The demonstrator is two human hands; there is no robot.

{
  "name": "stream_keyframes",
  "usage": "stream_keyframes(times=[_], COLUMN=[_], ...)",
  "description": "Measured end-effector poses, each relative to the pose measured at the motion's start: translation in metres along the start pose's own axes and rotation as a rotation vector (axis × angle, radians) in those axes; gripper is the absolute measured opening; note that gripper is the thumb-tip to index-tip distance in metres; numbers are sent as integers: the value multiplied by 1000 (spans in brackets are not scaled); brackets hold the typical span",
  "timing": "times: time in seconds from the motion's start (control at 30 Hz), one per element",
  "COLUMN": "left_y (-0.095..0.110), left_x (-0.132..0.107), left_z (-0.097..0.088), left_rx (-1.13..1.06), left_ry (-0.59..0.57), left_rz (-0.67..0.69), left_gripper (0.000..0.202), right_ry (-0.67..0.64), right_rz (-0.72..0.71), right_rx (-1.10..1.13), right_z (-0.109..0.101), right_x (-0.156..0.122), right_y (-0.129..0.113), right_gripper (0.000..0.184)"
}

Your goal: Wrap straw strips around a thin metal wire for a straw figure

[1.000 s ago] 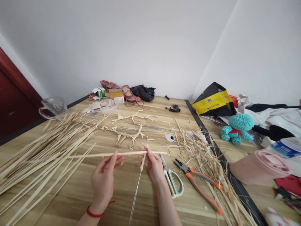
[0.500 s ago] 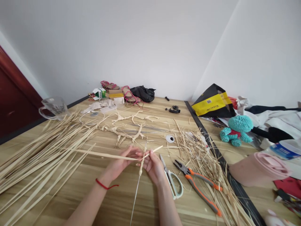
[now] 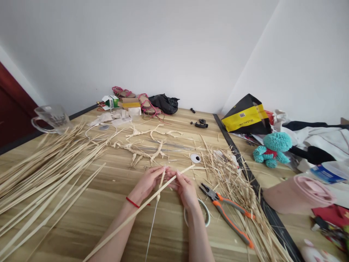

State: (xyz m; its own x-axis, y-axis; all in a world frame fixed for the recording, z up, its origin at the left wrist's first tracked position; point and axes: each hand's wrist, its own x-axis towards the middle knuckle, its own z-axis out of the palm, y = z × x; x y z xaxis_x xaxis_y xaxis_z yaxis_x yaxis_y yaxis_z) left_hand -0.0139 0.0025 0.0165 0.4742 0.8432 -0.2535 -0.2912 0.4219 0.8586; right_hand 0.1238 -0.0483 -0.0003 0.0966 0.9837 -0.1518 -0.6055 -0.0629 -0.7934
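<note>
Swung round from its near-level line of half a second ago, the pale straw strip (image 3: 152, 197) now slants from the lower left, across the left forearm, up to a short end beyond the right hand (image 3: 187, 185). Its scissors-side neighbour, the right forearm, has also shifted, and now covers the middle of the scissors (image 3: 208, 216), leaving little but the handle loops showing. The left hand (image 3: 147, 182) has moved to the far end of the wrapped stem (image 3: 158, 197)

Left grip: thumb and fingers closed on the top of the stem, though the rear fingertips are hidden. Right grip: thumb and fingers pinched on the strip, close to its short end

The relation that counts is the crossing. The stem points away from the person, leaning slightly right at its far end, with bare wire (image 3: 153, 220) running from its knobbed near end toward the person. The strip passes diagonally over it from the camera's side, between the knob and the left fingertips; whether the two touch there I cannot tell. The right hand is nearer the short end, while the long tail trails left of the stem, toward the person

Both pieces are held above the table (image 3: 169, 233), between the loose straw bundle (image 3: 62, 160) on the left and the orange-handled pliers (image 3: 216, 198) on the right
</note>
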Motion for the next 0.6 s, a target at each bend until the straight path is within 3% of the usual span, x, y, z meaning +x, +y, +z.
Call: stream_keyframes(times=[0.1,0.27,0.33,0.47,0.6], left_y=[-2,-3,-4,-7,-9], left_x=[1,0,1,4,6], left_z=[-8,-15,-15,-15,-18], left_rx=[17,8,3,-43,-76], left_ry=[33,10,-3,-38,-66], left_rz=[19,-31,-43,-41,-33], left_gripper=[28,32,32,29,26], right_ry=[182,320,322,323,271], right_rz=[-128,-347,-373,-373,-244], right_rx=[25,113,216,475,788], right_z=[-13,-43,-56,-69,-54], right_x=[0,0,1,2,-5], right_y=[-9,-22,-25,-29,-37], right_gripper=[36,75,68,33,45])
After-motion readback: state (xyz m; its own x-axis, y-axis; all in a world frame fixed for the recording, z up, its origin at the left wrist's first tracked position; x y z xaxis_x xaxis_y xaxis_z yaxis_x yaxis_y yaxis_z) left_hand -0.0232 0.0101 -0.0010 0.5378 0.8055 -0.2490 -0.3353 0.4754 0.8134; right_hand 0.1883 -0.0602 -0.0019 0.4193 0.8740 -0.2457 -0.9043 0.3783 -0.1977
